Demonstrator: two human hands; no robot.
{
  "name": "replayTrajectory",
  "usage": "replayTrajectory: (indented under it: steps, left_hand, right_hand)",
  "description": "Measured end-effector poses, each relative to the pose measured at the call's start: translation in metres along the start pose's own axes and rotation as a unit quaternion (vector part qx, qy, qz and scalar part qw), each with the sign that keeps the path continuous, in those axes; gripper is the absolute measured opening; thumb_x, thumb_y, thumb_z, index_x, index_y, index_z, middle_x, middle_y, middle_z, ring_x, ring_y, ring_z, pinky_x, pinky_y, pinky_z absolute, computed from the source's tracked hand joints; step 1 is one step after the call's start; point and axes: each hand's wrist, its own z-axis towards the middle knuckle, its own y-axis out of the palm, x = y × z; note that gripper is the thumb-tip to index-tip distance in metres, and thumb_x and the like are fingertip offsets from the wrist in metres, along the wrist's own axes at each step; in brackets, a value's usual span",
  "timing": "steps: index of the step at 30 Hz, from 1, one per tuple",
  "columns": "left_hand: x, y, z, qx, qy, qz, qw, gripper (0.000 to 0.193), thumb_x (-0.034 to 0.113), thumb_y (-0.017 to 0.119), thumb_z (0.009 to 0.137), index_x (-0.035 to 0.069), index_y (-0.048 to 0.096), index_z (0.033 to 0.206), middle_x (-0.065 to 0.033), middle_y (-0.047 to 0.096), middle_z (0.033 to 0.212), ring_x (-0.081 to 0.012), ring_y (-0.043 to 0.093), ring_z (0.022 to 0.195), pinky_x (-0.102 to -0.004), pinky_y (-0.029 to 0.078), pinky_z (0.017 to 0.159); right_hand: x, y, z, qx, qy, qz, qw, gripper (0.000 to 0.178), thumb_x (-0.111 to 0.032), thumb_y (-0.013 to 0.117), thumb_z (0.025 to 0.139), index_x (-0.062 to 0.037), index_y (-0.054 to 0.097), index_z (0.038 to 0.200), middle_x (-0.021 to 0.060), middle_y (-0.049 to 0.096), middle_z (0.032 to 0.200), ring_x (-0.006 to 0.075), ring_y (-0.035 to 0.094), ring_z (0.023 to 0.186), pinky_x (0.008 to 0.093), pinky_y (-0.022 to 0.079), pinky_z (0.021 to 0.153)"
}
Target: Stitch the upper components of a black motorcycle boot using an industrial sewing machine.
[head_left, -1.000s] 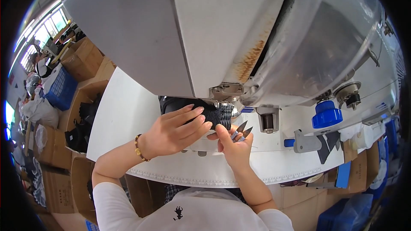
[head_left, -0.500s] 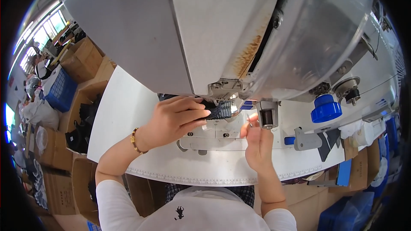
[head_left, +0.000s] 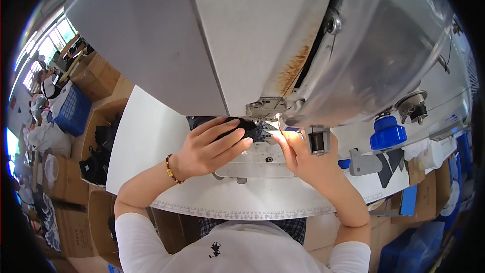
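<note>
Beneath the head of a white sewing machine [head_left: 242,45], my left hand [head_left: 209,146] holds a piece of black fabric [head_left: 202,121], its fingers laid over the cloth and pointing to the needle area. The thumb's grip is partly hidden. A ribbed, dark grey part of the fabric lies under the needle area, mostly covered. My right hand [head_left: 308,156] is closed in a pinch just right of the needle. From its fingertips a thin, pointed metal tool [head_left: 274,131] reaches toward the fabric; its exact kind is too small to make out.
A white curved table [head_left: 242,199] with a ruler along its front edge carries the machine. A thread bobbin [head_left: 317,143] and a blue knob [head_left: 387,132] stick out at right. Cardboard boxes [head_left: 76,177] and a blue crate [head_left: 72,110] stand at left. Someone sits in the far left background.
My right hand has moved left and up to the needle, bringing the metal tool to the fabric. My left fingers have spread over the cloth, and its ribbed part is now more hidden.
</note>
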Motion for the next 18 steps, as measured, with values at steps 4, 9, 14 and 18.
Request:
replayTrajectory:
  steps: [4, 9, 14, 18]
  left_hand:
    - [-0.007, 0.003, -0.001, 0.018, 0.037, 0.003, 0.999, 0.021, 0.008, 0.064, 0.066, 0.008, 0.062, 0.087, -0.0029, 0.056, 0.092, -0.0198, 0.058, 0.085, -0.0327, 0.053, 0.073]
    - [-0.009, -0.001, 0.001, 0.01, 0.054, -0.001, 0.999, 0.022, 0.008, 0.065, 0.065, 0.008, 0.062, 0.087, -0.0022, 0.055, 0.09, -0.0195, 0.059, 0.083, -0.0309, 0.055, 0.07]
    - [-0.007, -0.003, 0.001, 0.002, 0.037, -0.005, 0.999, 0.024, 0.008, 0.064, 0.064, 0.007, 0.062, 0.088, -0.0031, 0.055, 0.089, -0.0198, 0.059, 0.082, -0.0306, 0.055, 0.069]
    - [-0.001, -0.002, 0.008, -0.008, -0.001, 0.009, 1.0, 0.026, 0.007, 0.064, 0.063, 0.003, 0.061, 0.088, -0.0055, 0.054, 0.086, -0.0203, 0.059, 0.079, -0.0286, 0.054, 0.068]
  right_hand:
    - [0.0, 0.001, -0.005, -0.005, 0.022, 0.015, 1.0, 0.015, -0.023, 0.069, 0.069, -0.0135, 0.059, 0.075, -0.0012, 0.052, 0.063, 0.0143, 0.05, 0.053, 0.0268, 0.034, 0.047]
    - [-0.001, 0.0, -0.009, -0.035, 0.037, 0.006, 0.999, 0.015, -0.024, 0.068, 0.07, -0.0142, 0.06, 0.077, -0.0019, 0.056, 0.068, 0.0146, 0.052, 0.057, 0.0296, 0.034, 0.053]
    - [0.003, 0.005, -0.01, -0.067, 0.002, -0.033, 0.997, 0.014, -0.024, 0.067, 0.071, -0.0137, 0.059, 0.075, -0.0024, 0.058, 0.072, 0.0146, 0.053, 0.061, 0.032, 0.034, 0.058]
    - [0.017, 0.019, -0.007, -0.007, 0.05, 0.097, 0.994, 0.013, -0.016, 0.068, 0.067, -0.0098, 0.058, 0.074, -0.0001, 0.058, 0.071, 0.0167, 0.053, 0.061, 0.032, 0.038, 0.056]
